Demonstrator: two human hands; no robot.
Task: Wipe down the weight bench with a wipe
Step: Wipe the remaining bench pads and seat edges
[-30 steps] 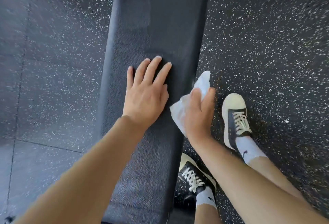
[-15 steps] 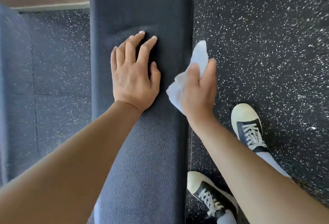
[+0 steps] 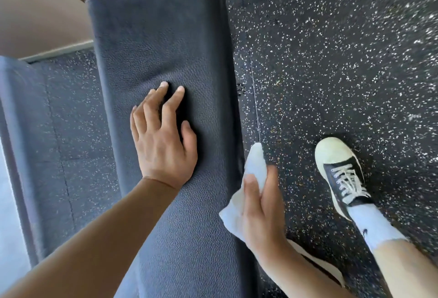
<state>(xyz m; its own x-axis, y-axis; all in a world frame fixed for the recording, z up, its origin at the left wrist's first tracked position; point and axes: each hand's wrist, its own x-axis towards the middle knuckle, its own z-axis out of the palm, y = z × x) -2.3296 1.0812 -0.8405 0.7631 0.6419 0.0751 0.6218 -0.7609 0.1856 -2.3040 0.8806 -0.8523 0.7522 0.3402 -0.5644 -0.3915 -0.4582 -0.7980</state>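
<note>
The weight bench (image 3: pixel 163 44) runs as a long dark padded strip from the bottom of the view up past the top edge, so neither end shows; a stitched seam crosses it near the top. The left hand (image 3: pixel 163 146) rests on the middle of the pad, its fingers (image 3: pixel 174 100) straight and slightly spread, the tips touching the leather, holding nothing. The right hand (image 3: pixel 259 212) sits at the bench's right edge, its fingers curled round a crumpled white wipe (image 3: pixel 254 167), which is pressed against the side of the pad and sticks up above the knuckles; how much of the wipe meets the pad is hidden behind the hand. Right of the bench lies speckled black rubber floor (image 3: pixel 331 60), with a tile seam running close beside the bench edge. A black-and-cream sneaker (image 3: pixel 341 174) stands on it well apart from the bench; a second shoe (image 3: pixel 317 262) is mostly covered by the right forearm. Left of the bench a narrower strip of floor ends at a pale wall base (image 3: pixel 59 50).
</note>
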